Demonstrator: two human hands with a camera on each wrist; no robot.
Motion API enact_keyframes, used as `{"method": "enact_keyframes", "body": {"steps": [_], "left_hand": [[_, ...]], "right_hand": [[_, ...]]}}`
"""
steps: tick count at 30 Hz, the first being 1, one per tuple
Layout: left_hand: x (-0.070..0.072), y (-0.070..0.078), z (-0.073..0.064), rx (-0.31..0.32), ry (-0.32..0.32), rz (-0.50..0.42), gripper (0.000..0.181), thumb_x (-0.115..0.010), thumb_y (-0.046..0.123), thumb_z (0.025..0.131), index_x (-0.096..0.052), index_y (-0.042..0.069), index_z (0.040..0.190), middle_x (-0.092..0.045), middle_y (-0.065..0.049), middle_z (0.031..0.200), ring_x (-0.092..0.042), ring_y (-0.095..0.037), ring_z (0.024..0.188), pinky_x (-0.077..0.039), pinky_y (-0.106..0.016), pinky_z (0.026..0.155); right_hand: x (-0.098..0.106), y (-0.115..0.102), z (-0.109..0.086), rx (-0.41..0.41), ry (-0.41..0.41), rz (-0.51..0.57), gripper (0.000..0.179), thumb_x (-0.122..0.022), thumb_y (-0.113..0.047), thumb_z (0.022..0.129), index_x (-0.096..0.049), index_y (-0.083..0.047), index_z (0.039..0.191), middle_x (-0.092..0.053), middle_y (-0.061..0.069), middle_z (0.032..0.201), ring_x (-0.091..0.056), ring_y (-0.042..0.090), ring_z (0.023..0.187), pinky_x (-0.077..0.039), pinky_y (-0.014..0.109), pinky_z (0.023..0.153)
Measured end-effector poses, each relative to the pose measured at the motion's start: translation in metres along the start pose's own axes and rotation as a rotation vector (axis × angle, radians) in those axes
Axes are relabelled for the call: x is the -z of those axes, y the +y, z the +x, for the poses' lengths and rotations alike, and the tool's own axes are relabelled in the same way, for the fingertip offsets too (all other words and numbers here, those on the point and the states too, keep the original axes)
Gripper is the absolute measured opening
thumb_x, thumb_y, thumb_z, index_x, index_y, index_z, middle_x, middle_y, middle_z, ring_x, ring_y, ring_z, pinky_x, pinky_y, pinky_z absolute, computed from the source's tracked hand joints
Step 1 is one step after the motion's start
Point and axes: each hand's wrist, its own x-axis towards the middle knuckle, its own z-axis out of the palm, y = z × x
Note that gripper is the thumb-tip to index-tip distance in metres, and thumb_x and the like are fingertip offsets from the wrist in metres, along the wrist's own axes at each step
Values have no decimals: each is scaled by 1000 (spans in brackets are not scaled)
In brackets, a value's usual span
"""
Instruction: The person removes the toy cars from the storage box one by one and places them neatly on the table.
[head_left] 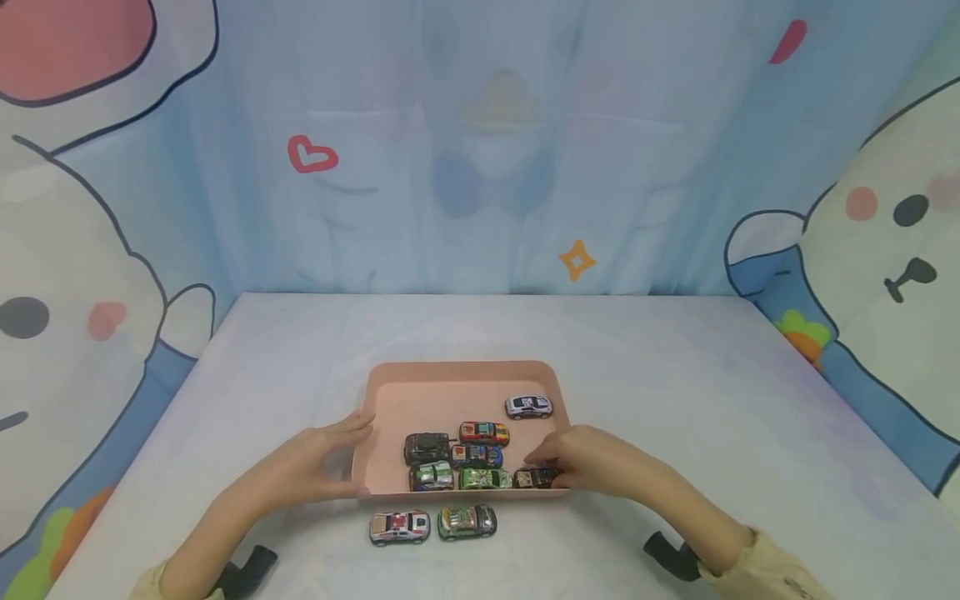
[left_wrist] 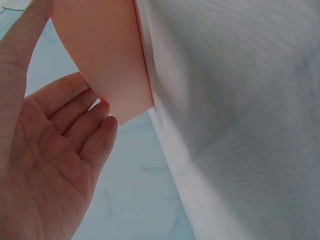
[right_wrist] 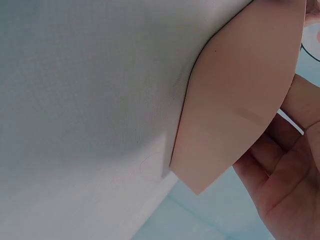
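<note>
A shallow pink tray [head_left: 420, 392] lies on the table with several small toy cars in it. My left hand [head_left: 318, 462] is at the tray's left side, thumb and fingers spread, with fingertips touching the wall. In the left wrist view, its fingers [left_wrist: 97, 137] are gently bent beside the pink wall. My right hand [head_left: 600, 461] reaches over the tray's right side and pinches a black patterned toy car [head_left: 531, 478] in the near right corner. In the right wrist view, the tray wall [right_wrist: 235, 105] hides the fingertips and the car.
A silver toy car [head_left: 528, 407] sits at the tray's right, apart from the cluster around the black off-road toy car [head_left: 426, 448]. In front of the tray, a white-and-red toy car [head_left: 400, 527] and a green toy car [head_left: 467, 522] stand on the white tablecloth [head_left: 645, 367].
</note>
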Motion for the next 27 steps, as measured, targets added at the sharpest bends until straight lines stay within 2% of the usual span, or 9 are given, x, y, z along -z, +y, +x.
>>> {"method": "enact_keyframes", "body": {"steps": [10, 17, 27], "left_hand": [[0, 2, 1, 21, -8, 9, 86, -72, 53, 73, -47, -3, 134, -34, -14, 145, -36, -32, 129, -34, -45, 102], [-1, 1, 1, 6, 1, 11, 81, -73, 47, 75, -47, -3, 134, -33, -15, 145, -37, -32, 128, -35, -45, 101], [0, 1, 1, -2, 7, 1, 81, -74, 46, 75, -48, -4, 133, -34, -16, 144, -37, -33, 127, -35, -45, 101]], "right_hand": [[-2, 2, 1, 19, 13, 8, 26, -77, -4, 75, -74, -8, 101, -70, -5, 86, -56, 0, 70, -51, 20, 61], [-3, 1, 0, 25, 37, 4, 25, -77, -5, 74, -74, -7, 99, -69, -5, 85, -58, 2, 72, -52, 20, 61], [-2, 1, 2, 6, 8, 47, 26, -77, -4, 75, -73, -6, 100, -70, -3, 88, -58, 1, 72, -52, 20, 64]]}}
